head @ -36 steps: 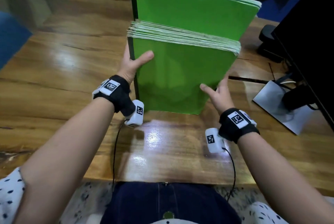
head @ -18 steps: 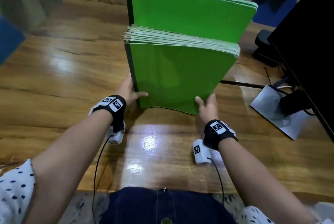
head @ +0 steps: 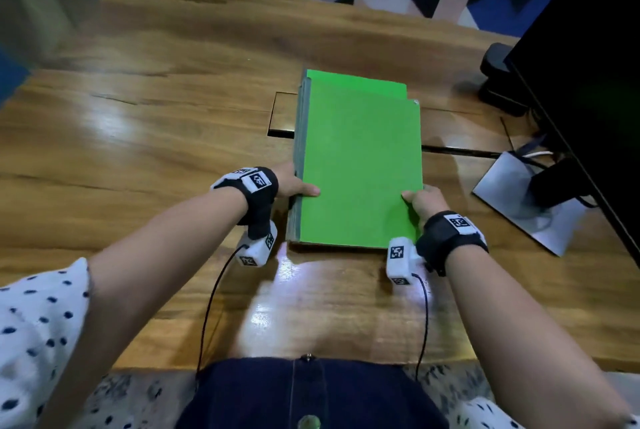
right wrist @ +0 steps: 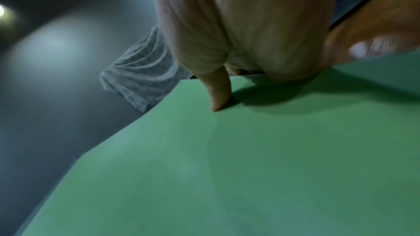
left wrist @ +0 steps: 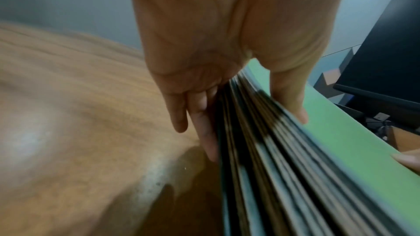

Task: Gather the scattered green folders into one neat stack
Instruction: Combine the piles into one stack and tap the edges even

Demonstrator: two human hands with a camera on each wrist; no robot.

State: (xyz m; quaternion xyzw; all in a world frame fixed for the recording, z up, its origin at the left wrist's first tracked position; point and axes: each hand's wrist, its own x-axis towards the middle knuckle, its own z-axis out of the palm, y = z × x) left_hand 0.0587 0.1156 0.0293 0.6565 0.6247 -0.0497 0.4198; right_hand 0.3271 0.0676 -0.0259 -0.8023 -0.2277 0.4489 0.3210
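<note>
A thick stack of green folders (head: 360, 165) lies flat on the wooden table (head: 138, 151), its lowest folders poking out at the far end. My left hand (head: 294, 186) grips the stack's left edge, thumb on the top cover and fingers (left wrist: 204, 125) down along the side of the stack (left wrist: 272, 159). My right hand (head: 420, 200) holds the right edge near the front corner, its thumb (right wrist: 219, 92) pressing on the top folder (right wrist: 250, 159); its other fingers are hidden.
A black monitor (head: 588, 82) on a grey stand base (head: 526, 200) stands at the right, with cables and a dark object (head: 498, 82) behind. A rectangular cut-out (head: 282, 113) in the table lies partly under the stack's far left side.
The stack stood upright on its edge with one part higher than the other; now it has been tipped away from me and lies flat. Both hands slid down to its near side edges.
</note>
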